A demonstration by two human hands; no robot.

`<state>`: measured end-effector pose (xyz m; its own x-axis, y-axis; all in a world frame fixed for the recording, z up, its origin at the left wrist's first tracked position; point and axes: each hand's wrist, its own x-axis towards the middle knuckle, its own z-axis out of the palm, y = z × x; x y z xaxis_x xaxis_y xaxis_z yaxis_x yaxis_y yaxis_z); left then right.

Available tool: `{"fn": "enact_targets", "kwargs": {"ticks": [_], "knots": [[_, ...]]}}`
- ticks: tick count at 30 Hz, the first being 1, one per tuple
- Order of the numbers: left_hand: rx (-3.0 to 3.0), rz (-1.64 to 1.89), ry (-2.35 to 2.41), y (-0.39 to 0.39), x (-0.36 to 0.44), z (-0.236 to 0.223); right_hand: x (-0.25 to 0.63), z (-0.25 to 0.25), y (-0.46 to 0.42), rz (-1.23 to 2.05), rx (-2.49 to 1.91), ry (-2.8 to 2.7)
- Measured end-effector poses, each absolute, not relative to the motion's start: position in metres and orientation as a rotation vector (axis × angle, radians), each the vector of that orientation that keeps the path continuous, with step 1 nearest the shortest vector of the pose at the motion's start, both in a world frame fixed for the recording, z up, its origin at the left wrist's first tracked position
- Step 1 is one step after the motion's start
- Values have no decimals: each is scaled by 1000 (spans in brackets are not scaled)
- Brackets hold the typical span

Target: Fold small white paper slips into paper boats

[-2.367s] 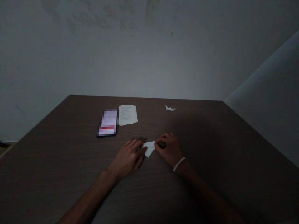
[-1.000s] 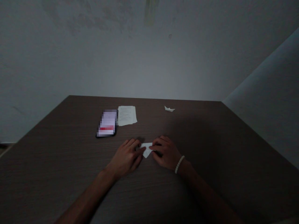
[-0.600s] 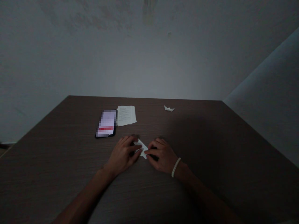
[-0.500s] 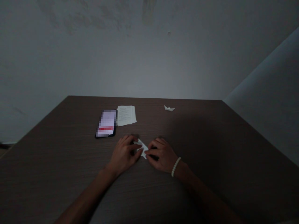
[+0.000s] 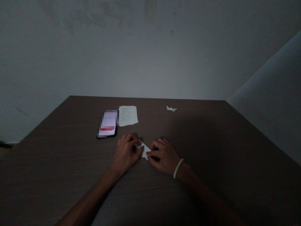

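A small folded piece of white paper (image 5: 145, 150) lies at an angle between my hands, low over the table. My left hand (image 5: 127, 150) pinches its left side between thumb and fingers. From the other side my right hand (image 5: 163, 156), with a pale beaded bracelet (image 5: 178, 168) at the wrist, grips the paper's right edge between thumb and forefinger. My fingertips cover parts of the paper, so its full fold shape is hidden.
A phone (image 5: 107, 124) with a lit, blurred screen lies left of a stack of printed paper sheets (image 5: 127, 116). Farther back on the dark wooden table (image 5: 199, 194) sits a small folded paper boat (image 5: 171, 109). A bare wall (image 5: 150, 69) rises behind the table.
The fingers of my left hand have shifted on the paper, showing a bit more of its middle. My right hand keeps its pinch. The whole view has moved slightly.
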<state>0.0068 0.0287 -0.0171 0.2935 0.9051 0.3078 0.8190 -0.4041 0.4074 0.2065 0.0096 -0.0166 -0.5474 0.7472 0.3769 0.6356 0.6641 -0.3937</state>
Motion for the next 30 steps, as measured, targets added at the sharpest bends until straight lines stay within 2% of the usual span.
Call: {"fn": "enact_targets", "kwargs": {"ticks": [30], "knots": [[2383,743,1747,29,-1,-16,205,-19,9,291,-1127,-2327]]}}
